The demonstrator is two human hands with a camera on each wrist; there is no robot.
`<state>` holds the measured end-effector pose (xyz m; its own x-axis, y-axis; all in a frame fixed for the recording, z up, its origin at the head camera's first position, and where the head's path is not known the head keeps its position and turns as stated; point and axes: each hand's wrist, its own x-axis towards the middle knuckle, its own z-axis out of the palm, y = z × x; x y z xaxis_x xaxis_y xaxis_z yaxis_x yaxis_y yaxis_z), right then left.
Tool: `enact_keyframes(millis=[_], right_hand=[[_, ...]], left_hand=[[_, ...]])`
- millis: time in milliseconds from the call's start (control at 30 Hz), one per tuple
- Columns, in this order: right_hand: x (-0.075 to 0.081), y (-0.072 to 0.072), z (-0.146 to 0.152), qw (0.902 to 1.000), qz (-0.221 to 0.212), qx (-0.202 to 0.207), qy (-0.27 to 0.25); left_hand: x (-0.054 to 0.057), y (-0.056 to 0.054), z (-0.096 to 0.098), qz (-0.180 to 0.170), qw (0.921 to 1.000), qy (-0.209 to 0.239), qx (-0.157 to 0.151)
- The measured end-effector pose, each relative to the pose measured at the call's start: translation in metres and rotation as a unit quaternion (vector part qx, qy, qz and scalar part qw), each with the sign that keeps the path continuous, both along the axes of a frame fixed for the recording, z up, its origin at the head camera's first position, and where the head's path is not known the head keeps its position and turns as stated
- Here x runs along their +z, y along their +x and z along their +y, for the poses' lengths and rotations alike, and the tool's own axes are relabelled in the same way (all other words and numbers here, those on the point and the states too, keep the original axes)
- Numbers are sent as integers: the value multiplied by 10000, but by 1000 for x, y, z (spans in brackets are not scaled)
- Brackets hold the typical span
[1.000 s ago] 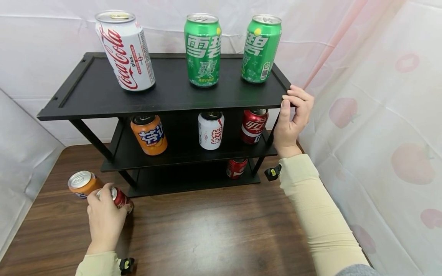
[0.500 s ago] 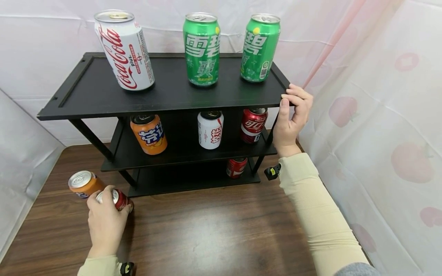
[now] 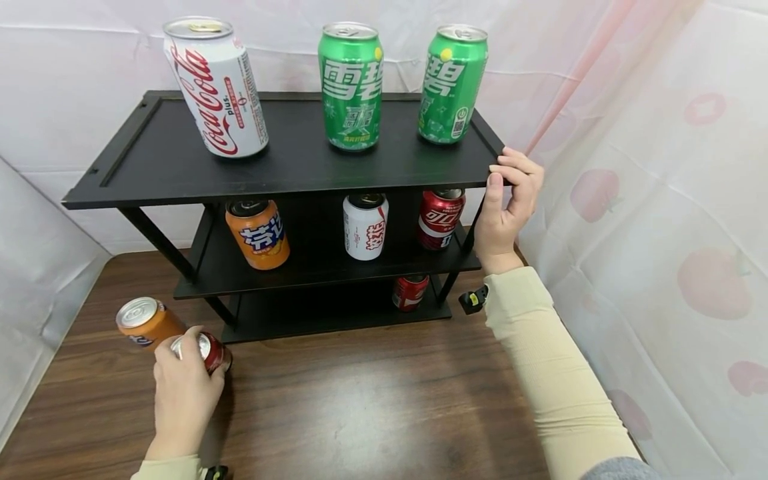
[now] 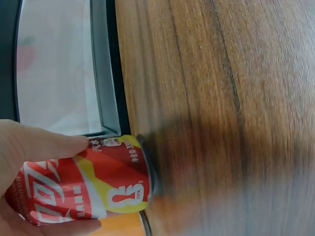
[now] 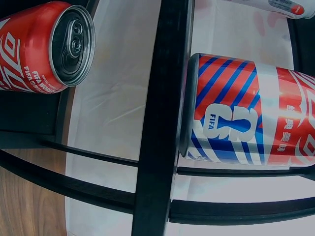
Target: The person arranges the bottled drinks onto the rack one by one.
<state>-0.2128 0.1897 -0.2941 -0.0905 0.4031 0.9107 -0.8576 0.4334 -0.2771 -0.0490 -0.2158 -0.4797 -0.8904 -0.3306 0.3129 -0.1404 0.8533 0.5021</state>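
Low at the left in the head view, my left hand (image 3: 185, 395) grips a red Coca-Cola can (image 3: 217, 353) from above, covering much of its top. The left wrist view shows thumb and fingers on either side of that can (image 4: 115, 177), whose base points toward the wooden table (image 4: 197, 73). Right beside it stands an orange Fanta can (image 3: 153, 325), partly hidden by the hand. My right hand (image 3: 510, 207) holds the front right corner of the black shelf's top board (image 3: 294, 173), fingers over the edge and thumb in front.
On the top board stand a white Coca-Cola can (image 3: 219, 100) and two green Sprite cans (image 3: 353, 87). The middle board bears an orange can (image 3: 259, 237), a white can (image 3: 365, 230) and a red can (image 3: 441, 220). Another red can (image 3: 411, 293) sits on the bottom board, right.
My left hand and the red can have shifted very slightly to the right and toward me, so a little more of the orange can shows. My right hand stays at the shelf corner.
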Motion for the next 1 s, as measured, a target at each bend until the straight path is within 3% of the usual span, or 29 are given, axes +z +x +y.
enact_keyframes(millis=[200,667,1000], right_hand=[[0,-1,1,10000,25,10,12],[-3,-3,2,10000,56,-21,42],[-3,-3,2,10000,64,-18,43]], left_hand=[[2,3,-1,-154,9998,33,-109],[-10,12,-4,596,9971,-398,-242],[-12,12,0,574,9978,-306,-156]])
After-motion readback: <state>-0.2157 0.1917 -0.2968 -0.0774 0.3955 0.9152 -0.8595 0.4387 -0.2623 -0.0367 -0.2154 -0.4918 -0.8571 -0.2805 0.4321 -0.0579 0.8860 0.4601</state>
